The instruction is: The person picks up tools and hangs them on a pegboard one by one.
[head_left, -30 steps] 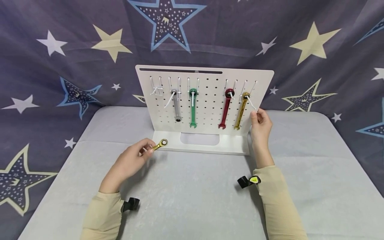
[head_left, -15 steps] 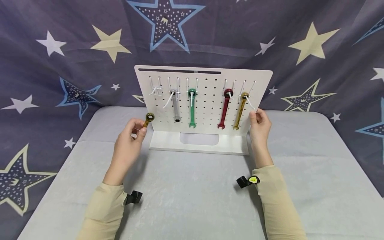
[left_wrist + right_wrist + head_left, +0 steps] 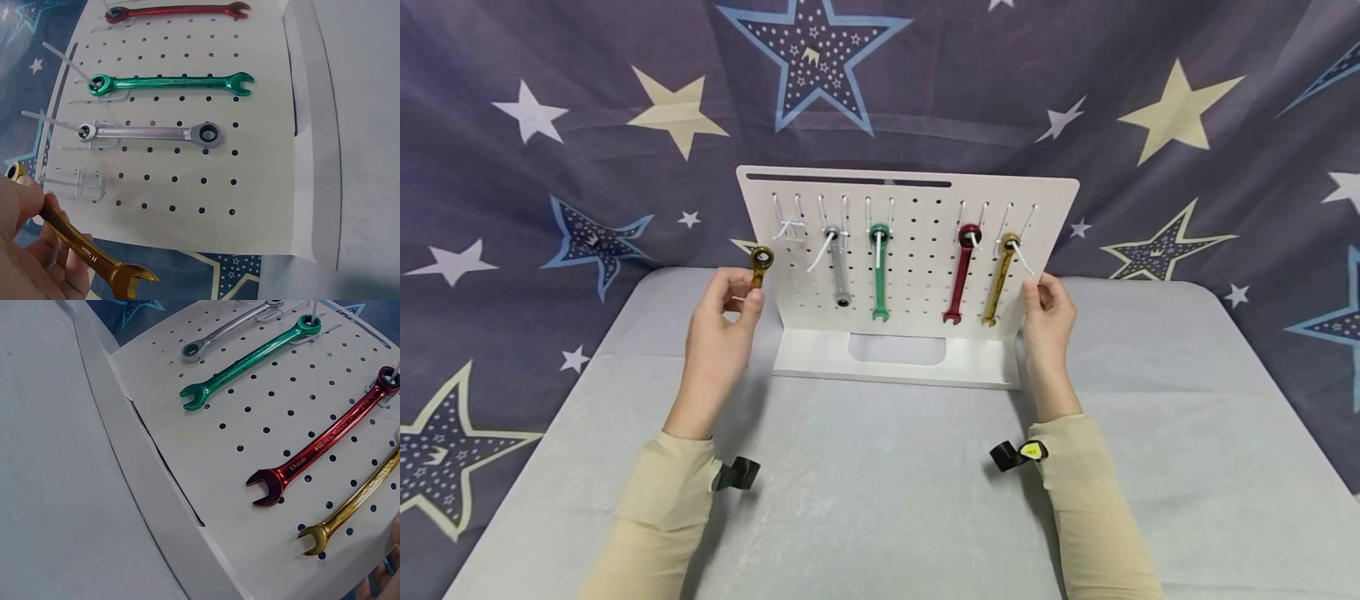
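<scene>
My left hand (image 3: 721,333) pinches a gold combination wrench (image 3: 85,250) near its ring end, which points up beside the pegboard's left edge. In the left wrist view its open jaw end hangs below the fingers, close to the leftmost white hook (image 3: 78,181), which bears nothing. My right hand (image 3: 1049,329) holds the right edge of the white pegboard (image 3: 925,283). On other hooks hang a silver wrench (image 3: 840,271), a green wrench (image 3: 881,275), a red wrench (image 3: 962,275) and a second gold wrench (image 3: 1000,283).
The pegboard stands on a white base (image 3: 820,354) with a cutout, on a grey-covered table (image 3: 880,483). Behind it hangs a dark curtain (image 3: 962,100) with stars. White hook pegs stick out toward me. A black wrist camera (image 3: 739,473) sits at my left sleeve.
My left hand has risen and moved away from me with the gold wrench, turning its ring end upward at the pegboard's left side. The right hand stays at the board's edge.
</scene>
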`<state>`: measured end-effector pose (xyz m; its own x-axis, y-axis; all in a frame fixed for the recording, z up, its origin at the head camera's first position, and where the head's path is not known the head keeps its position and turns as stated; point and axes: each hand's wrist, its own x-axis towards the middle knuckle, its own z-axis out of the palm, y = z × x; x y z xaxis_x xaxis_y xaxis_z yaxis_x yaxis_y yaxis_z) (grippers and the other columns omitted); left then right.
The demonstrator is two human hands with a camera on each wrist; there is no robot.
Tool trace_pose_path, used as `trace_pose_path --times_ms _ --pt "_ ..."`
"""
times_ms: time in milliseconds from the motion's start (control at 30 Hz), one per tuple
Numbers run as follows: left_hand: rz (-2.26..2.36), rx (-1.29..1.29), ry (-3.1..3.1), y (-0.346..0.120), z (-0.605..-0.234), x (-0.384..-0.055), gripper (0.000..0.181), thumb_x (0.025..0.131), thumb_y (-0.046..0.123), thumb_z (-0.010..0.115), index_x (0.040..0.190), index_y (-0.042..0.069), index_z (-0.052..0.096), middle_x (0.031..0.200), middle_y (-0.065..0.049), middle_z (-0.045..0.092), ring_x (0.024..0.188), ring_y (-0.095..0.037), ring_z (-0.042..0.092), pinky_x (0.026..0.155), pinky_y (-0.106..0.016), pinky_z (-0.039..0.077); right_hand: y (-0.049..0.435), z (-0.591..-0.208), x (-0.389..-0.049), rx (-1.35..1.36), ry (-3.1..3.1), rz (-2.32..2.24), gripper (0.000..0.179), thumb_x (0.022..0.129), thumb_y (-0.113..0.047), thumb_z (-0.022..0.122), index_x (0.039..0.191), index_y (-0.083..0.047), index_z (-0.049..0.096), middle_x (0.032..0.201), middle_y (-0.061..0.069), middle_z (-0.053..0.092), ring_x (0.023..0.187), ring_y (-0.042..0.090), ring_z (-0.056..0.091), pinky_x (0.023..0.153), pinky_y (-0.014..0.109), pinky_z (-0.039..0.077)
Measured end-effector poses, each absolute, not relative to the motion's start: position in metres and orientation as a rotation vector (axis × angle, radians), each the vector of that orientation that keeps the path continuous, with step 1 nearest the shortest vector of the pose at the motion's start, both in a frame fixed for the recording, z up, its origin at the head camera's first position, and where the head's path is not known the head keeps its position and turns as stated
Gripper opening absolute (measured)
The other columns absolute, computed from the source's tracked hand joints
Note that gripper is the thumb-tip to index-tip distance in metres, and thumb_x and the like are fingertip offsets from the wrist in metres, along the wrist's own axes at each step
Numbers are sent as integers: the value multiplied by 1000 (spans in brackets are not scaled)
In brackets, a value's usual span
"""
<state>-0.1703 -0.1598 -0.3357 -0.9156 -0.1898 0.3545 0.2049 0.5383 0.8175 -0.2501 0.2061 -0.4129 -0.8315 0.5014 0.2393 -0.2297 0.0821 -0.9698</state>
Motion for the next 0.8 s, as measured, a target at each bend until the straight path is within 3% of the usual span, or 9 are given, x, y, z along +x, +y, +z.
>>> trace_pose_path --times_ms 267,533,800 --pt "-1426 -78 -2336 -158 -334 -186 20 102 11 57 117 -1 55 108 -19 63 91 -20 52 83 -29 39 202 -402 -242 -245 -1835 1825 21 97 -10 62 107 9 62 82 -7 59 80 4 53 76 18 43" --pt "-1473 -66 -2321 -158 -333 -195 21 102 14 56 117 0 57 100 -16 63 78 -19 54 61 -20 43 195 -382 -228 -264 -1880 1813 21 97 -8 61 108 11 61 85 -3 60 81 5 54 76 18 43" --pt "-1475 -21 -2287 -155 -336 -205 23 101 16 59 118 1 63 96 -8 64 75 -11 52 66 -22 40 198 -389 -235 -292 -1883 1814 24 98 -9 60 111 11 61 85 -5 59 82 5 53 76 18 43"
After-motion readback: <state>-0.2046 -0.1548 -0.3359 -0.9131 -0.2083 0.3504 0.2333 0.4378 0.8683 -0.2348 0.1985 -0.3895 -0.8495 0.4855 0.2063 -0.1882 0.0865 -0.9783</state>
